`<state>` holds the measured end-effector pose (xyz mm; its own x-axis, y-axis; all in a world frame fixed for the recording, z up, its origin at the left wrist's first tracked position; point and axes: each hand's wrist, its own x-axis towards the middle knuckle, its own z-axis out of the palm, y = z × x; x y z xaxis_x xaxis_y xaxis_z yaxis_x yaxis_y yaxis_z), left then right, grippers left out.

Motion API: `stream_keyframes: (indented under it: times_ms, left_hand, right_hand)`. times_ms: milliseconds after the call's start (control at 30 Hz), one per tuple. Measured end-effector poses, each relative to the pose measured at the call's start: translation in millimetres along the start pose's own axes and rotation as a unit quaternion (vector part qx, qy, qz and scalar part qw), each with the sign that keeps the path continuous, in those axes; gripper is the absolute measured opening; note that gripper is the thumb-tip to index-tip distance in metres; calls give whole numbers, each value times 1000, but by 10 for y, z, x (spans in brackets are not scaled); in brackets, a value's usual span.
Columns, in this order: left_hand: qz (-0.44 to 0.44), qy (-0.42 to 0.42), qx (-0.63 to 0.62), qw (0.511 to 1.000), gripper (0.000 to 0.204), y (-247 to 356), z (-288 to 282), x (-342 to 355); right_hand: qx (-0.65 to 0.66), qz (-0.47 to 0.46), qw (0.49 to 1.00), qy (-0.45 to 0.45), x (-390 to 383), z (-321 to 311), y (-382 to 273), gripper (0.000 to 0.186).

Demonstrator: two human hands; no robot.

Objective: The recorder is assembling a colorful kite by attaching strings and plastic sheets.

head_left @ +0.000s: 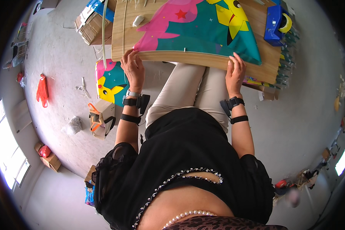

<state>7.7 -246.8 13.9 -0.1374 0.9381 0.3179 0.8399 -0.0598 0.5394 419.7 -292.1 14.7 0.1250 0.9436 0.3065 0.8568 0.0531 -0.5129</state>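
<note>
Two bare hands reach to the near edge of a shiny picture sheet (203, 36); the left hand (133, 68) has bent fingers at the sheet's left corner, and the right hand (235, 73) has its fingertips at the edge near the right corner; I cannot tell if either hand pinches the sheet or just rests on it. The sheet lies flat on a wooden table (270, 57), close to the side by the person's legs; it is pink and green, with a red star (181, 14) and part of a yellow cartoon animal (234, 19); a little white clip (185, 49) sits on the near edge, between the hands. Near the sheet's left side is a small white lump (138, 20); to the right is a blue tape holder (271, 28) with a yellow roll (285, 23); past the table's left side is a cardboard box (90, 28); farther left, a red bag (42, 91) lies on the grey floor (61, 69).
</note>
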Motion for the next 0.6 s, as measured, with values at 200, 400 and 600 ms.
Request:
stream_keyframes:
  times_ms: [200,400,600]
  left_hand:
    - [1,0,3,1000,26,3,6,7]
    - [-4,-3,2,1000,31,14,15,1]
    - [1,-5,2,1000,34,15,23,5]
  right_hand:
    - [0,0,1000,0,3,2,2,23]
    - [-10,-5,1000,1,2,8,6,26]
    - [-11,-9,1000,1,6,4,8,30]
